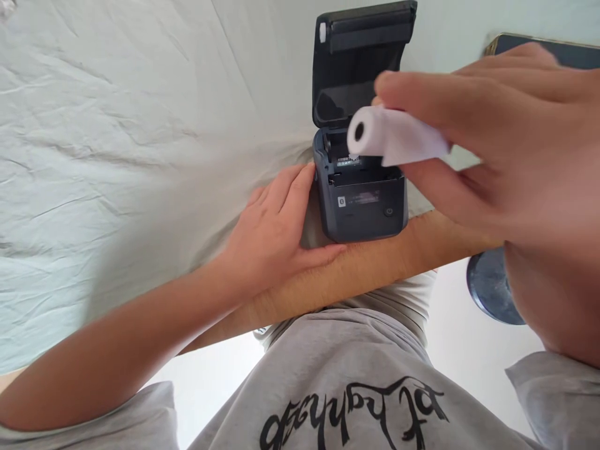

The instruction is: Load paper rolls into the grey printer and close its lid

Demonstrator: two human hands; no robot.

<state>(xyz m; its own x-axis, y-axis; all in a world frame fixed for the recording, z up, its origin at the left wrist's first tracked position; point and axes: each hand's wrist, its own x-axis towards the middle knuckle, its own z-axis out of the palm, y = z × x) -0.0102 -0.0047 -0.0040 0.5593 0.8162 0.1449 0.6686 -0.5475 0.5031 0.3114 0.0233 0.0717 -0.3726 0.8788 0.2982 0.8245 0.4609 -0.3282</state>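
A small dark portable printer [363,212] stands at the table's near edge, its lid [360,69] swung up and the paper bay exposed. Over that bay, a white paper roll [398,134] with a dark core hole is pinched between the thumb and fingers of my right hand [497,125]. A short flap of paper hangs loose from the roll. My left hand [276,225] lies flat beside the printer, fingertips at its left side and thumb stretched along the wooden edge. Whether the left fingertips press on the printer I cannot tell.
A pale, wrinkled cloth [140,125] covers the table, with a bare wooden edge [375,269] in front. At the upper right lies a dark flat device [572,53], partly behind my right hand. Below the table, a dark round object [492,287] shows at the right.
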